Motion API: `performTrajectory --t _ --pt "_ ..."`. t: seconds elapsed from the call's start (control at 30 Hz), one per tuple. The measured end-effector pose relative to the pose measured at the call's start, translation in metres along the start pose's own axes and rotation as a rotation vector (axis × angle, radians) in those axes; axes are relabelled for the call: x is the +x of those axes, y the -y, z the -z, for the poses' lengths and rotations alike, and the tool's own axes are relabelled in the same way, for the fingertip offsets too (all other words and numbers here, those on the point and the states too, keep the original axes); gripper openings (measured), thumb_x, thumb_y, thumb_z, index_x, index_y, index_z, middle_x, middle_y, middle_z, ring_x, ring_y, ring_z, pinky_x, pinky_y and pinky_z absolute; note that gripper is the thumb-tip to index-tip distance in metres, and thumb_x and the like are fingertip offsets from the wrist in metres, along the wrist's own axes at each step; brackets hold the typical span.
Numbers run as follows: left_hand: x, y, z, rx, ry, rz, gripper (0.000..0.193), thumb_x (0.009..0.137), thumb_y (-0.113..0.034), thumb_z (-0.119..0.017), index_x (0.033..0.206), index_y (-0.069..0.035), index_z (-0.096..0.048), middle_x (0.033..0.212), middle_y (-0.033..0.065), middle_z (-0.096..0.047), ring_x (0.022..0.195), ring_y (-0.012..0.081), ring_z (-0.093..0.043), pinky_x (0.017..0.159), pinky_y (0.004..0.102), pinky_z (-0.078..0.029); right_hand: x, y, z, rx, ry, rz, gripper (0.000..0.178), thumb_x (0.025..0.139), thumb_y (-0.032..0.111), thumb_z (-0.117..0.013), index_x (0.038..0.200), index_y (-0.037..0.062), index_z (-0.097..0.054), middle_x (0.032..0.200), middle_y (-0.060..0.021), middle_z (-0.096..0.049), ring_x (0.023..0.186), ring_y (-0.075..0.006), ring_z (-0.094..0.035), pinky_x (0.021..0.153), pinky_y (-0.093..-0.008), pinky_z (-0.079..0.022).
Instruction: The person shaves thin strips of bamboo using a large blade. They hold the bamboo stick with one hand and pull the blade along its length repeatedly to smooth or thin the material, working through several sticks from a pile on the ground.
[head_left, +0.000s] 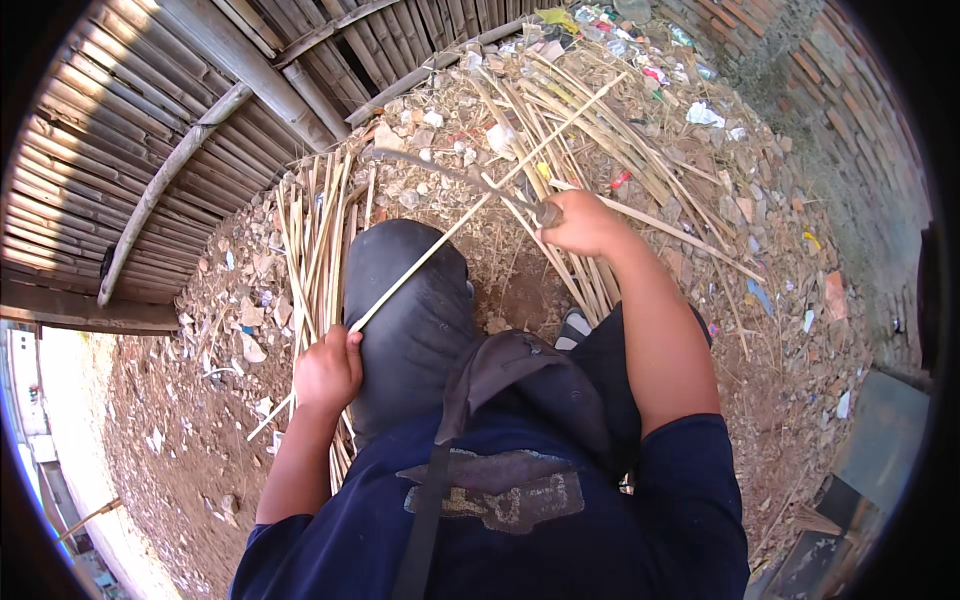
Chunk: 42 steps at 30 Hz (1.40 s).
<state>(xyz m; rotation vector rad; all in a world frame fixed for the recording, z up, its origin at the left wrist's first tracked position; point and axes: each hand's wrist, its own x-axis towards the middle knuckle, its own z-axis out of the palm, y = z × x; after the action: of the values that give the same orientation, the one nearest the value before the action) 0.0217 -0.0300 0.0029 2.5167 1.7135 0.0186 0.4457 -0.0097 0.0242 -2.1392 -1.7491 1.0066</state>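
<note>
Pale strip (421,263) slants across frame centre, my left hand (328,370) clamped on it, lower left of centre. My right hand (580,225) grips the curved knife (445,169); a skidding blade could nick my knee (393,255).

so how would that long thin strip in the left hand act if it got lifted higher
The strip is probably light for its size, being so slender. It looks fairly stiff, since it runs nearly straight well past the left hand, though it may flex a little. With most of its length beyond that hand, the far end would likely swing or dip.
</note>
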Motion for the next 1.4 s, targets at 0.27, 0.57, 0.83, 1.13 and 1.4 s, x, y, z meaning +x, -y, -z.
performTrajectory --t 0.27,0.57,0.83,1.13,1.4 --pt "0.001 -0.003 0.009 0.000 -0.017 -0.039 0.031 0.106 -0.034 -0.050 0.091 -0.007 -0.054 0.074 0.0180 -0.067 0.065 0.0415 -0.067 0.061 0.0533 -0.053 -0.003 -0.008 -0.007 -0.081 -0.178 0.040 0.037 0.081 0.028 -0.074 0.110 0.0050 -0.073 0.104 -0.0224 -0.072 0.102 -0.0398 -0.069 0.088 -0.0465 -0.054" --pt "0.004 -0.004 -0.005 -0.014 -0.066 -0.031 0.029 0.105 -0.033 -0.052 0.092 -0.007 -0.054 0.075 0.0184 -0.067 0.066 0.0414 -0.067 0.061 0.0543 -0.052 -0.006 -0.006 0.013 -0.081 -0.082 -0.004 0.030 0.082 0.027 -0.073 0.105 0.0068 -0.073 0.101 -0.0211 -0.073 0.099 -0.0385 -0.070 0.088 -0.0470 -0.055" --pt "0.001 -0.004 0.002 -0.060 -0.045 -0.031 0.028 0.106 -0.034 -0.049 0.095 -0.008 -0.054 0.068 0.0230 -0.065 0.064 0.0473 -0.065 0.059 0.0586 -0.050 -0.020 0.028 -0.010 -0.188 -0.136 0.078 0.025 0.081 0.023 -0.072 0.102 0.0082 -0.072 0.097 -0.0202 -0.072 0.096 -0.0397 -0.069 0.086 -0.0487 -0.055" --pt "0.006 -0.003 0.002 -0.073 -0.063 -0.049 0.028 0.104 -0.031 -0.053 0.090 -0.007 -0.053 0.074 0.0184 -0.067 0.063 0.0418 -0.066 0.060 0.0537 -0.052 0.004 -0.018 0.008 0.037 -0.198 -0.054 0.026 0.081 0.026 -0.073 0.095 0.0039 -0.072 0.090 -0.0201 -0.071 0.089 -0.0387 -0.069 0.080 -0.0465 -0.054" --pt "0.002 -0.004 0.005 -0.090 -0.019 -0.041 0.026 0.106 -0.033 -0.049 0.096 -0.009 -0.053 0.066 0.0218 -0.064 0.063 0.0469 -0.065 0.058 0.0582 -0.051 -0.015 0.028 -0.024 -0.255 -0.135 0.220 0.021 0.080 0.020 -0.071 0.096 0.0072 -0.070 0.089 -0.0198 -0.071 0.089 -0.0411 -0.069 0.079 -0.0508 -0.054"
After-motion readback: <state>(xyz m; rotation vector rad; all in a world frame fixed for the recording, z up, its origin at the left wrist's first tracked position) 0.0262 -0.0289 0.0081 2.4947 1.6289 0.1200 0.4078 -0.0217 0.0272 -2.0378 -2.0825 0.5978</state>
